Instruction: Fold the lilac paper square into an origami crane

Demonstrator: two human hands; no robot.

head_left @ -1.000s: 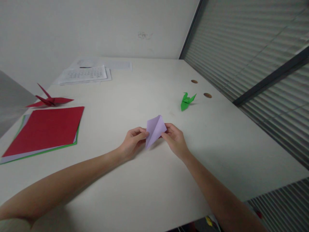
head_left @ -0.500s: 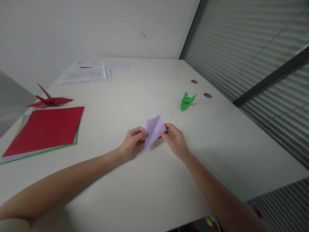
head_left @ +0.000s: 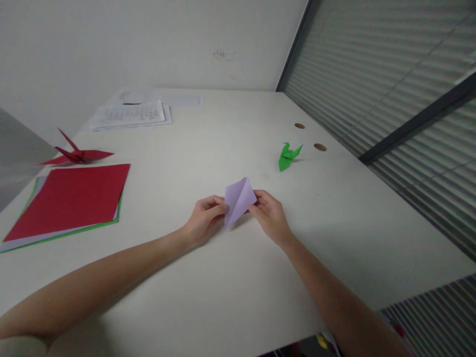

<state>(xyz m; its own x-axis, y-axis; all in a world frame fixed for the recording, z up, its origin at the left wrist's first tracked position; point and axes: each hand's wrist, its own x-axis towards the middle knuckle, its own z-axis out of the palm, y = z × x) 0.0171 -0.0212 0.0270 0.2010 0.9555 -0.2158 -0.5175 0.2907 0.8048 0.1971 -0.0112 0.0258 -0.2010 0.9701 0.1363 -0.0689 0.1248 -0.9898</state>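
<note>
A folded lilac paper point(head_left: 238, 199), kite-shaped with a centre crease, stands tilted just above the white table point(head_left: 230, 277). My left hand point(head_left: 204, 218) pinches its left edge with thumb and fingers closed. My right hand point(head_left: 270, 215) pinches its right edge in the same way. Both forearms reach in from the near edge of the table.
A green paper crane point(head_left: 287, 155) sits to the far right of my hands, near two round brown table holes point(head_left: 319, 147). A stack of coloured sheets with red on top point(head_left: 70, 201) lies at the left, a red paper crane point(head_left: 76, 154) behind it. Printed papers point(head_left: 130, 114) lie at the back.
</note>
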